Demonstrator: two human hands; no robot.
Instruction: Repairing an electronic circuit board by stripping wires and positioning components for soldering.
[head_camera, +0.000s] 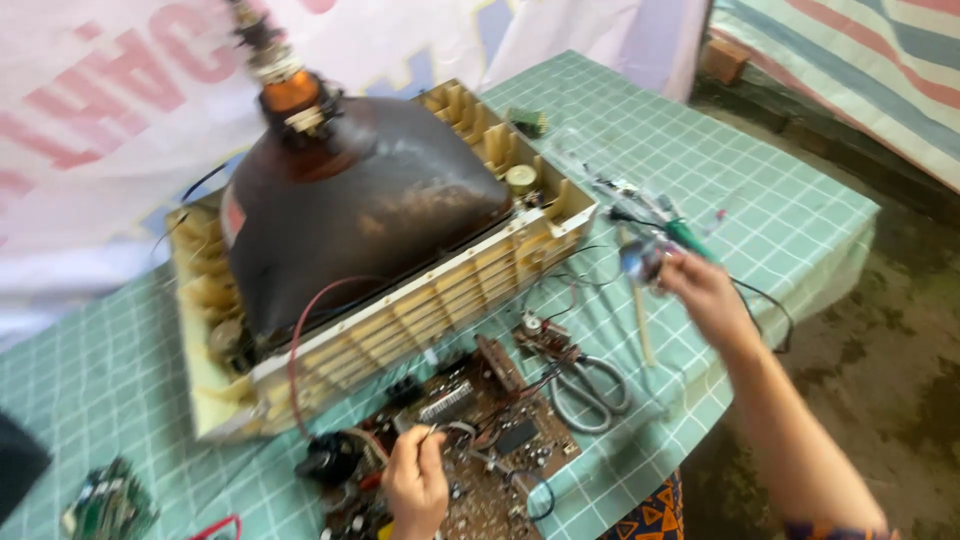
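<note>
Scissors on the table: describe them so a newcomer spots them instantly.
Start at the big picture tube lying face down in its cream frame. In front of it lies a brown circuit board; the scissors lie flat at its right edge on the green checked cloth, the only thing with two grey loop handles.

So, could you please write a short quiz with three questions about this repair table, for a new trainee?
1. True or false: the dark glass picture tube lies face down in its cream plastic frame with the neck pointing up.
2. Which thing lies on the green checked tablecloth beside the brown circuit board?
A. grey metal scissors
B. a hammer
C. a glass cup
3. Fill in: the right hand is raised above the table edge and holds a small round shiny ____ object.

Key
1. True.
2. A.
3. Metal; it is too blurred to identify. The left hand pinches a thin wire over the board.
</note>
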